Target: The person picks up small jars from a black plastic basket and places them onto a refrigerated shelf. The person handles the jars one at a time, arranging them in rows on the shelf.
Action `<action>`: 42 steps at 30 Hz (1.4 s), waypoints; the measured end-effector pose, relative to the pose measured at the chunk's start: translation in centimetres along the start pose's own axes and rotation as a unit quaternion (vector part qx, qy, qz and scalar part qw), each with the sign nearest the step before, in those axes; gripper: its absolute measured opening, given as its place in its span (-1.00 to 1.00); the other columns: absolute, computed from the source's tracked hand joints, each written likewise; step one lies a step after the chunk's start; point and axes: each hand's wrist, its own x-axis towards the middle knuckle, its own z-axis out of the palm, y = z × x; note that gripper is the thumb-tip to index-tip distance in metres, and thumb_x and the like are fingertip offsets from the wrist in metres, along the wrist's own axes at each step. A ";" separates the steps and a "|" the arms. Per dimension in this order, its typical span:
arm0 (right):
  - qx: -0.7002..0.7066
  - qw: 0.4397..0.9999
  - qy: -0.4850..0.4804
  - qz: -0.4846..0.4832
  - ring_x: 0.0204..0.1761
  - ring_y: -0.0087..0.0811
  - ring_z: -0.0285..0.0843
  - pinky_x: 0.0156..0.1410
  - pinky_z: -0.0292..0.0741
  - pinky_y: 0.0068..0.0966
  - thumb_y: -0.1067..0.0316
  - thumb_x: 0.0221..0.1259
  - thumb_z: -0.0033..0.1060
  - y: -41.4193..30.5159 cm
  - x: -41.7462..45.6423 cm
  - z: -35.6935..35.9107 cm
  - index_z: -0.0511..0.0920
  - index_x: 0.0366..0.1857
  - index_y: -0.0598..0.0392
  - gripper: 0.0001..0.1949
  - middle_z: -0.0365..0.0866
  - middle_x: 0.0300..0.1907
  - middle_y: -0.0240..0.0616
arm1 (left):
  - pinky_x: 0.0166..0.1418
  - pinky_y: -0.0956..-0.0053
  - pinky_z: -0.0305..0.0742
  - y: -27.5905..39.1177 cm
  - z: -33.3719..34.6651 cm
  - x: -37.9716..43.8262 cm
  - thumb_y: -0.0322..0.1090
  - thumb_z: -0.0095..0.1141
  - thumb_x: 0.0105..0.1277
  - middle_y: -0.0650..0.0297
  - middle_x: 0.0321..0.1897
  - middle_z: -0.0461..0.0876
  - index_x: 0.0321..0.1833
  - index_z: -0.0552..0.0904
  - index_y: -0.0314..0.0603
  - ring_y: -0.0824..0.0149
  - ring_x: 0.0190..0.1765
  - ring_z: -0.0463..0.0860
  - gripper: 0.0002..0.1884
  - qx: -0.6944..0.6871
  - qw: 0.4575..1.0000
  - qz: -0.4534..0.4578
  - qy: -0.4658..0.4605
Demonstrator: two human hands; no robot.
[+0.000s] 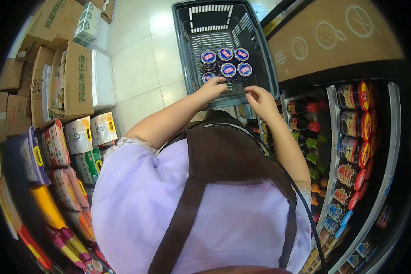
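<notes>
A dark grey-green plastic shopping basket (pixel 271 73) is in front of me. Inside stand several dark jars with blue, gold-rimmed lids (pixel 228 70), grouped in two rows. My left hand (pixel 212 89) reaches over the basket's near left side, beside the nearest left jar (pixel 208 77), partly covering it. Whether the fingertips touch that jar, I cannot tell. Nothing shows between its thumb and index finger. My right hand (pixel 260 100) hangs over the near right corner of the basket, fingers bent and apart, holding nothing visible.
On my right, shelves hold jars with red lids (pixel 364 125) and dark bottles with red caps (pixel 303 123), behind a shelf edge rail (pixel 395 137). Cardboard boxes (pixel 77 78) and a white foam box (pixel 102 80) line the left, above bagged goods (pixel 78 135). A black cable (pixel 303 200) runs down my right side.
</notes>
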 end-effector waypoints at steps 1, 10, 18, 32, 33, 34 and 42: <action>-0.022 1.000 -0.015 0.003 -0.36 -0.32 0.58 -0.17 0.50 -0.45 0.33 0.10 0.14 0.5 1.4 0.8 0.60 -0.18 0.09 -0.78 0.58 -0.37 -0.22 | 0.21 0.34 0.29 0.0 0.2 0.6 -0.17 0.11 0.14 0.04 0.13 0.46 0.29 0.38 -0.21 0.24 0.16 0.41 -0.38 -0.017 1.000 -0.018 0.006; -0.071 0.985 -0.073 0.138 -0.21 -0.19 0.63 -0.07 0.51 -0.31 0.23 -0.02 0.20 5.2 9.3 5.6 0.39 0.17 0.01 -0.45 0.65 -0.35 -0.24 | 0.43 0.20 0.00 1.5 -0.1 3.8 -0.27 0.09 0.04 -0.08 0.43 0.07 0.45 0.02 -0.34 0.01 0.45 0.07 -0.12 -0.144 0.983 -0.113 0.004; -0.072 0.986 -0.085 0.121 -0.31 -0.28 0.63 -0.15 0.52 -0.41 0.25 0.00 0.25 8.0 11.8 8.0 0.26 0.30 0.06 -0.32 0.64 -0.36 -0.12 | 0.44 0.23 0.00 0.8 0.2 5.7 -0.28 0.10 0.03 -0.13 0.42 0.06 0.45 0.01 -0.36 0.01 0.47 0.05 -0.10 -0.170 0.980 -0.103 0.029; -0.059 0.988 -0.088 0.115 -0.63 -0.48 0.51 -0.56 0.43 -0.53 0.24 0.01 0.36 12.8 13.5 11.5 0.03 0.39 0.13 -0.14 0.60 -0.47 -0.19 | 0.12 0.33 0.20 -1.7 0.1 9.0 -0.28 0.04 0.06 0.26 -0.08 0.48 -0.06 0.48 -0.09 0.28 0.03 0.36 -0.67 -0.172 0.980 -0.102 0.010; -0.054 0.988 -0.090 0.117 -0.62 -0.49 0.51 -0.56 0.43 -0.53 0.26 0.01 0.37 12.8 13.5 11.6 0.02 0.39 0.11 -0.14 0.59 -0.48 -0.20 | 0.12 0.33 0.20 -1.6 0.1 8.9 -0.28 0.04 0.06 0.26 -0.08 0.48 -0.06 0.48 -0.07 0.29 0.03 0.36 -0.67 -0.172 0.979 -0.112 0.008; -0.051 0.987 -0.090 0.119 -0.61 -0.49 0.51 -0.56 0.43 -0.54 0.28 0.01 0.37 12.8 13.4 11.6 0.02 0.39 0.09 -0.14 0.59 -0.49 -0.21 | 0.13 0.31 0.19 -1.5 0.0 8.8 -0.28 0.04 0.06 0.27 -0.07 0.47 -0.06 0.48 -0.06 0.29 0.04 0.36 -0.67 -0.175 0.978 -0.111 0.004; 0.033 0.980 -0.099 0.169 -0.58 -0.55 0.46 -0.55 0.42 -0.58 0.36 -0.03 0.40 12.0 13.3 11.6 0.02 0.41 0.01 -0.11 0.57 -0.46 -0.27 | 0.17 0.25 0.17 -1.3 -0.2 8.3 -0.28 0.05 0.06 0.27 -0.01 0.44 -0.05 0.47 -0.03 0.31 0.09 0.33 -0.66 -0.174 0.975 -0.135 -0.022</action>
